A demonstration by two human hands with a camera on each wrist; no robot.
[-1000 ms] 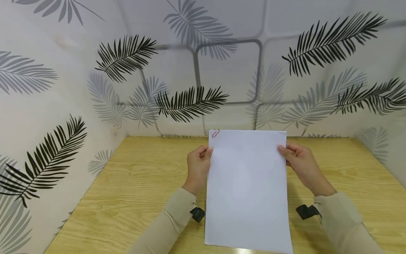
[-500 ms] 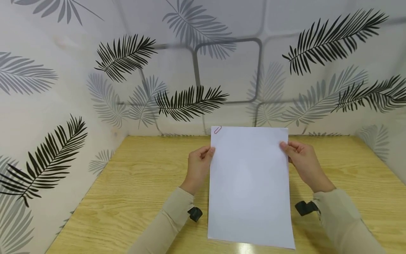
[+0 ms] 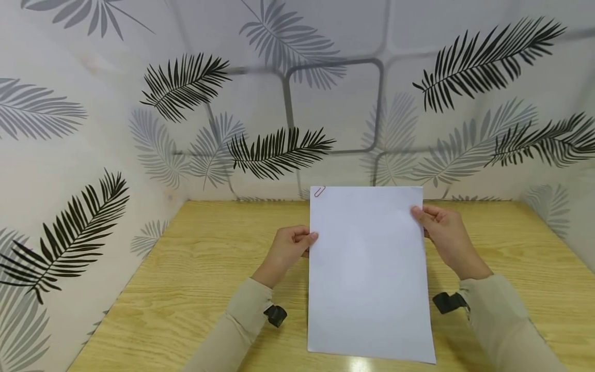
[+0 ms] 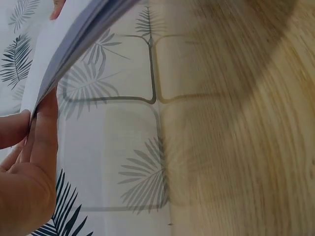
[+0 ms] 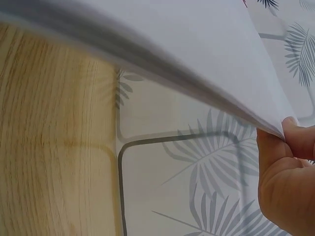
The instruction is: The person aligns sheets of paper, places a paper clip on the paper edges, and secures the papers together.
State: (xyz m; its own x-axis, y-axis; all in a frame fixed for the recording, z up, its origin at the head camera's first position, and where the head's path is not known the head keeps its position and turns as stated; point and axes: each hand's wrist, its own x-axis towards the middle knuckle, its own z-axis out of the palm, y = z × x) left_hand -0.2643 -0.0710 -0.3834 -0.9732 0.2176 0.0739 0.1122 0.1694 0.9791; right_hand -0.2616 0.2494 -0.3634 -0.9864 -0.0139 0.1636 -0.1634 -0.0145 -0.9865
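A stack of blank white paper sheets (image 3: 367,274) is held up over the table, its face toward the head camera. A red paper clip (image 3: 319,191) sits at its top left corner. My left hand (image 3: 288,250) pinches the left edge, thumb in front and fingers behind, about a third of the way down. Higher up on the opposite edge, my right hand (image 3: 443,235) pinches the paper the same way. In the left wrist view the sheets (image 4: 74,44) fan slightly apart along the edge. The right wrist view shows the stack's edge (image 5: 162,69) as several layers.
A light wood-grain table (image 3: 209,258) lies beneath the paper. Behind it and at the sides stand pale walls (image 3: 334,113) with a leaf pattern. A black wrist camera strap piece (image 3: 276,315) hangs at my left cuff, another (image 3: 449,303) at my right.
The paper has moved slightly up and to the right. My left hand has slid lower along the left edge, still pinching it. My right hand keeps its grip near the top right.
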